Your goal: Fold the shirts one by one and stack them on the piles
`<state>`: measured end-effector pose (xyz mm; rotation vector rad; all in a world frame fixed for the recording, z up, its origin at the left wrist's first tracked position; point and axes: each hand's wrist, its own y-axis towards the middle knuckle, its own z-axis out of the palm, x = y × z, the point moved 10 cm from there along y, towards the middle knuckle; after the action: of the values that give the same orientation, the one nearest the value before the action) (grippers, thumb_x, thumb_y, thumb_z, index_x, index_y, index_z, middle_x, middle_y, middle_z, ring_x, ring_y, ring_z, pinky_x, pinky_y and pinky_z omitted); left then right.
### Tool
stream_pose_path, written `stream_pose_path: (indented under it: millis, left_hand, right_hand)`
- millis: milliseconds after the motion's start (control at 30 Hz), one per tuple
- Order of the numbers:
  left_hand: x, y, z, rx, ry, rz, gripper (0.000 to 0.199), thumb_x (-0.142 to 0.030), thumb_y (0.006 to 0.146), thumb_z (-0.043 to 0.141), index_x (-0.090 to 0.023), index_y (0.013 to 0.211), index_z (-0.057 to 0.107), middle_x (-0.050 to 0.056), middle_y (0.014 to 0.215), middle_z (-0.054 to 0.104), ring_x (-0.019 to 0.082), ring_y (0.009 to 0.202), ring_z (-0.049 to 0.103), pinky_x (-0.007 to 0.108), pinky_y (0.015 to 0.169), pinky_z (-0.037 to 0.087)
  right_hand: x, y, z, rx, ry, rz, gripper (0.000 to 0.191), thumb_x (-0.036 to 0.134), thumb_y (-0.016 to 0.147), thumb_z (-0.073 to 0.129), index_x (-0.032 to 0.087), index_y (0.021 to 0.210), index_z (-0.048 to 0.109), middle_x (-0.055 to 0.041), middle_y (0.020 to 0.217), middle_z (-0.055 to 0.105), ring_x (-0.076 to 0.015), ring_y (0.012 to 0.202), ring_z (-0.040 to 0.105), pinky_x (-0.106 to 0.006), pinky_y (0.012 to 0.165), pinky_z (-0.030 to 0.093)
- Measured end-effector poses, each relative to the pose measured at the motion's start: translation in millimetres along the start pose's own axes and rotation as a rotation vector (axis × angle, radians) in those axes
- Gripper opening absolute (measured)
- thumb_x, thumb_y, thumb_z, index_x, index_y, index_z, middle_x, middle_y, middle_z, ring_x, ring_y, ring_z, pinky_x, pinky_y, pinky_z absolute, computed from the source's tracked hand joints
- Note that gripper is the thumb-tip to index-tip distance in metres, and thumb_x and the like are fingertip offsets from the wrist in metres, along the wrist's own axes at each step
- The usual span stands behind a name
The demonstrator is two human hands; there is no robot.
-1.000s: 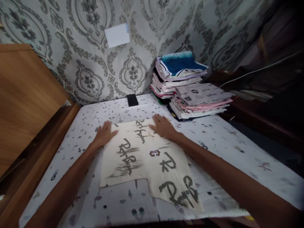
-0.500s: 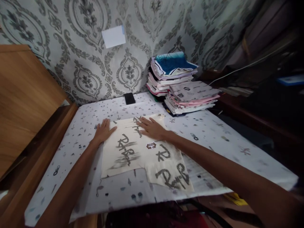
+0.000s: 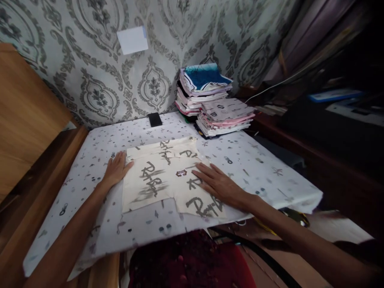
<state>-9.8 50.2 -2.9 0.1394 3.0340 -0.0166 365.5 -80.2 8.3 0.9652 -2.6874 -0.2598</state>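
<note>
A cream shirt [image 3: 163, 172] with dark brush lettering and a small brown emblem lies folded over on the patterned white cloth of the table. My left hand [image 3: 116, 169] rests at its left edge, fingers stretched out, the thumb touching the fabric. Flat on the shirt's right part, over some of the lettering, lies my right hand [image 3: 220, 184] with its fingers spread. Neither hand grips anything. Small creases run across the upper part of the shirt.
Two stacks of folded clothes stand at the back right, one topped by a blue garment [image 3: 207, 76], the other by a greyish-pink printed one [image 3: 226, 109]. A black flat object [image 3: 155, 119] lies near the wall. A wooden panel [image 3: 30, 120] borders the left side.
My right hand has slid from the shirt's upper middle toward its right, nearer side. The left hand stays by the left edge. The camera view has shifted.
</note>
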Motion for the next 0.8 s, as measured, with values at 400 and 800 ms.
stream_pose_path:
  millis: [400, 800]
  left_hand:
    - [-76.4, -166.5, -26.1, -0.063, -0.112, 0.522, 0.046, -0.051, 0.097, 0.051, -0.027, 0.135, 0.057, 0.01, 0.149, 0.052, 0.03, 0.137, 0.05, 0.052, 0.117, 0.036]
    - [-64.8, -150.1, -54.4, -0.065, -0.392, 0.386, 0.03, -0.039, 0.094, 0.048, -0.026, 0.1, 0.074, 0.006, 0.106, 0.076, 0.024, 0.099, 0.07, 0.033, 0.089, 0.055]
  right_hand:
    - [25.6, -86.6, -40.8, -0.012, 0.18, -0.042, 0.045, 0.024, 0.099, 0.051, 0.033, 0.142, 0.056, -0.0038, 0.148, 0.057, -0.0232, 0.137, 0.052, -0.044, 0.11, 0.05]
    - [26.5, -31.0, -62.2, -0.009, 0.464, 0.079, 0.028, 0.032, 0.101, 0.042, 0.025, 0.102, 0.07, -0.0098, 0.116, 0.073, -0.0236, 0.112, 0.067, -0.04, 0.096, 0.056]
